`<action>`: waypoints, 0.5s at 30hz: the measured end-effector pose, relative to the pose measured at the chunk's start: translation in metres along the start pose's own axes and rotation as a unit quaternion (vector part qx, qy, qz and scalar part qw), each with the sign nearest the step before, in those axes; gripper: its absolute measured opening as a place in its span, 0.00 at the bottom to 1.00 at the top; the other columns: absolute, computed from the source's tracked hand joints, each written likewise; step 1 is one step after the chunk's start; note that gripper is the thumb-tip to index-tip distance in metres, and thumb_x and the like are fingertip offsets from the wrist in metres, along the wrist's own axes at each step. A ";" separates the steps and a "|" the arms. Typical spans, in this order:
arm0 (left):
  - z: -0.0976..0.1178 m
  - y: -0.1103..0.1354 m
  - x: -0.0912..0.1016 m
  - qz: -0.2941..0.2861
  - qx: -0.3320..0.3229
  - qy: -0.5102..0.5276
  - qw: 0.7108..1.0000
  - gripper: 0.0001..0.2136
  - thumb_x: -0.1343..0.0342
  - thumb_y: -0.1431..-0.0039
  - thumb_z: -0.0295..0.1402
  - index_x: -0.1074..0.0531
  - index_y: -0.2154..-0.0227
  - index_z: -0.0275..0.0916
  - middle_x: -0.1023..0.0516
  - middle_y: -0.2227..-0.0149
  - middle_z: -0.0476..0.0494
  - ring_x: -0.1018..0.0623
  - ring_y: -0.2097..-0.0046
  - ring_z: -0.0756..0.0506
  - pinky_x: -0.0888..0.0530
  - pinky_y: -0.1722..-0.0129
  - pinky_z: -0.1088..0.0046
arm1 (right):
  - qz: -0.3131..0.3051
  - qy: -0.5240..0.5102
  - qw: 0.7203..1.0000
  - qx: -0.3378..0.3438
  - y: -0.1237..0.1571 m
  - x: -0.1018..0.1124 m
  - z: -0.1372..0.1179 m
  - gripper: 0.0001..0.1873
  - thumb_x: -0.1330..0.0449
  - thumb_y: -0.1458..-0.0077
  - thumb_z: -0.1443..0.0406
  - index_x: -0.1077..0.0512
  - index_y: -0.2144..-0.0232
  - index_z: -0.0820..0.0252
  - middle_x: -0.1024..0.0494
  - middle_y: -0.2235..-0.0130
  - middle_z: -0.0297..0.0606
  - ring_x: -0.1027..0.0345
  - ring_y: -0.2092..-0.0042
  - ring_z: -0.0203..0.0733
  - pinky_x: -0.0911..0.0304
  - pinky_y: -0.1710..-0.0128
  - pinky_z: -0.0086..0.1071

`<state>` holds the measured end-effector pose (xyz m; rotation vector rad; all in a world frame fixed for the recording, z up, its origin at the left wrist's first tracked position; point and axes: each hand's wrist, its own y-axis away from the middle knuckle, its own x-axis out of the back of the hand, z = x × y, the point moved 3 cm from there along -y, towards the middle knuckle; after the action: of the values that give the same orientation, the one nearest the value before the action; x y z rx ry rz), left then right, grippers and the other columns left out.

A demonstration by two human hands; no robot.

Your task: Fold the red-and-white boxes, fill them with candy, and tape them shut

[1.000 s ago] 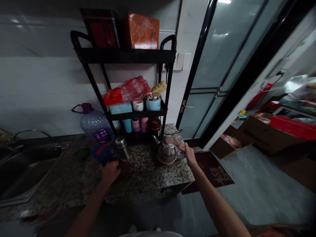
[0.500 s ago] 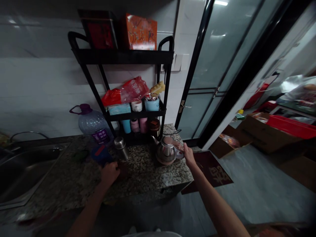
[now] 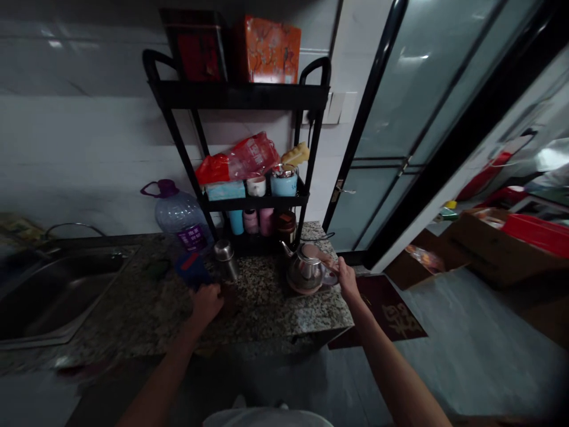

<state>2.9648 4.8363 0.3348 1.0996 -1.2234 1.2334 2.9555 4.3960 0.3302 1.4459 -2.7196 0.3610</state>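
The right hand (image 3: pixel 347 280) is closed around the handle (image 3: pixel 329 274) of a steel kettle (image 3: pixel 306 268). The kettle stands upright on a pale round base (image 3: pixel 299 289) toward the rear of a granite desk (image 3: pixel 275 323). The handle faces the right hand and the spout (image 3: pixel 284 249) points left, so the hand reaches the handle from the side with nothing between them.

The left hand (image 3: pixel 207 308) lies low over the desk, curled with its knuckles up. Whether it grips anything cannot be determined from this angle. A small blue packet (image 3: pixel 191 270) stands just beyond it, and an upright steel flask (image 3: pixel 225 259) stands between the hands, nearer the left one.

A black shelf rack (image 3: pixel 235 95) stands on the desk directly behind the kettle, and its frame limits access from the rear. Its middle shelf carries a white cup (image 3: pixel 256 186) and a blue tin (image 3: pixel 283 184). A large plastic water jug (image 3: pixel 178 216) stands left of the rack, and a steel sink (image 3: pixel 57 296) occupies the left end of the desk. To the right are a glass door (image 3: pixel 400 118) and, past the desk, cardboard boxes (image 3: pixel 484 249) on the floor.
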 end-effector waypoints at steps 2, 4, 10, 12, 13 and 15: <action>0.005 0.002 -0.001 -0.003 -0.004 0.002 1.000 0.10 0.52 0.50 0.27 0.25 0.70 0.40 0.20 0.61 0.40 0.26 0.53 0.37 0.36 0.53 0.55 | -0.002 -0.002 1.000 -0.010 -0.001 0.000 0.002 0.34 0.51 0.52 0.38 0.28 0.81 0.63 0.25 0.78 0.42 0.36 0.75 0.41 0.40 0.76 0.31; 0.010 0.004 -0.003 -0.005 -0.008 0.006 1.000 0.09 0.51 0.50 0.28 0.25 0.71 0.40 0.20 0.61 0.40 0.26 0.53 0.37 0.37 0.51 0.54 | -0.006 -0.006 1.000 -0.018 0.000 0.000 0.002 0.33 0.50 0.52 0.39 0.28 0.79 0.63 0.24 0.76 0.41 0.35 0.74 0.41 0.40 0.75 0.31; 0.015 0.006 -0.008 -0.004 -0.017 0.030 0.999 0.10 0.50 0.52 0.28 0.24 0.69 0.40 0.19 0.62 0.41 0.26 0.52 0.38 0.39 0.50 0.55 | -0.011 -0.009 1.000 -0.026 0.002 -0.002 -0.007 0.31 0.49 0.53 0.40 0.29 0.79 0.62 0.25 0.76 0.40 0.35 0.72 0.41 0.40 0.73 0.31; 0.015 0.007 -0.008 0.002 -0.018 0.034 0.999 0.10 0.50 0.52 0.28 0.24 0.69 0.40 0.19 0.62 0.40 0.26 0.52 0.37 0.39 0.50 0.54 | -0.001 -0.008 1.000 -0.020 0.004 -0.002 -0.010 0.31 0.48 0.54 0.40 0.31 0.82 0.61 0.27 0.78 0.38 0.37 0.74 0.40 0.42 0.74 0.31; 0.015 0.007 -0.008 0.005 -0.019 0.034 0.999 0.10 0.50 0.52 0.28 0.24 0.70 0.40 0.19 0.63 0.40 0.26 0.53 0.37 0.39 0.50 0.54 | 0.003 -0.008 1.000 -0.018 0.005 -0.002 -0.010 0.30 0.48 0.54 0.40 0.32 0.82 0.61 0.28 0.79 0.38 0.38 0.74 0.40 0.43 0.74 0.31; 0.015 0.008 -0.008 0.010 -0.022 0.034 0.999 0.10 0.50 0.53 0.28 0.24 0.70 0.40 0.20 0.63 0.39 0.26 0.53 0.36 0.39 0.50 0.53 | 0.007 -0.012 1.000 -0.014 0.006 -0.002 -0.012 0.29 0.48 0.52 0.42 0.33 0.83 0.61 0.29 0.80 0.38 0.39 0.75 0.39 0.43 0.74 0.31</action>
<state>2.9565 4.8209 0.3274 1.0074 -1.2081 1.2440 2.9504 4.4037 0.3408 1.4348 -2.7423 0.3066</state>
